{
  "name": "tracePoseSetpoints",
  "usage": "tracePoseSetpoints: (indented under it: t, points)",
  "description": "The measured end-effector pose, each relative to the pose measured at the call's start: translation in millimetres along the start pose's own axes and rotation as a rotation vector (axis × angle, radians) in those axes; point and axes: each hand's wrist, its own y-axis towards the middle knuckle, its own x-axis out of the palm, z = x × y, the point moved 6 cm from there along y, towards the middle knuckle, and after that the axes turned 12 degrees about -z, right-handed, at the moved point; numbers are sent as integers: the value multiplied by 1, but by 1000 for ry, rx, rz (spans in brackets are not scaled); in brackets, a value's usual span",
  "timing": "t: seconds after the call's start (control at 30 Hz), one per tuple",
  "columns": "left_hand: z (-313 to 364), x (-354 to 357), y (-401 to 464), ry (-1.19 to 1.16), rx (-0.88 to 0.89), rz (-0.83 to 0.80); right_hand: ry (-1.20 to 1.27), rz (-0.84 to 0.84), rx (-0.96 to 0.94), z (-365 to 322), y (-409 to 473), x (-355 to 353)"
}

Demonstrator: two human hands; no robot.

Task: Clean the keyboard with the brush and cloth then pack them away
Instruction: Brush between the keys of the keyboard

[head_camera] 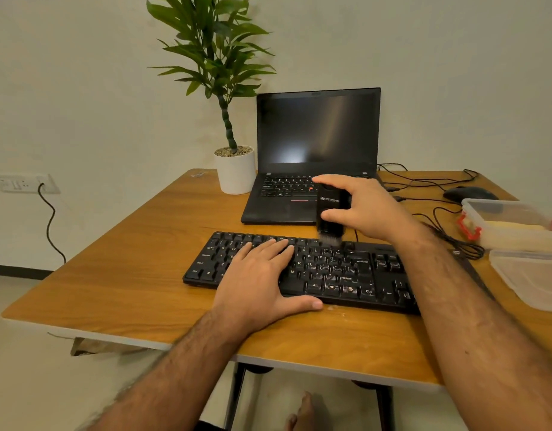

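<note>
A black keyboard (pixel 333 272) lies across the middle of the wooden table (pixel 137 275), with pale dust specks on its right-hand keys. My left hand (pixel 265 281) rests flat on the keyboard's left half, fingers straight and thumb along the front edge. My right hand (pixel 365 206) grips a black brush (pixel 329 217) upright, its bristles touching the top key row near the keyboard's middle. No cloth is visible as such.
An open black laptop (pixel 315 157) stands behind the keyboard, a potted plant (pixel 234 169) to its left. At the right are a mouse (pixel 469 194), tangled cables (pixel 449 234), a clear plastic box (pixel 514 225) with a red clip and its lid (pixel 533 275).
</note>
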Motion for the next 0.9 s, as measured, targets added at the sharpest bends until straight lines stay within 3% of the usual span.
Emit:
tracePoseSetpoints:
  t: [0.13,0.3,0.43,0.57,0.67,0.9]
  points:
    - [0,-1,-1,-19,-1,4,35,-22,-50,-9,5,13]
    - [0,0,-1,-36,-1,14,-42,-58,38,7,-3,-3]
    - [1,-1,-2,-46,-1,27,-190,-178,89,7,4,-8]
    - [1,-1,-2,-46,-1,26,-190,-327,131,8,22,-9]
    - [0,-1,-1,-46,-2,37,-222,-361,73,2,31,-3]
    - [0,-1,-1,-42,1,32,30,-287,55,30,0,-14]
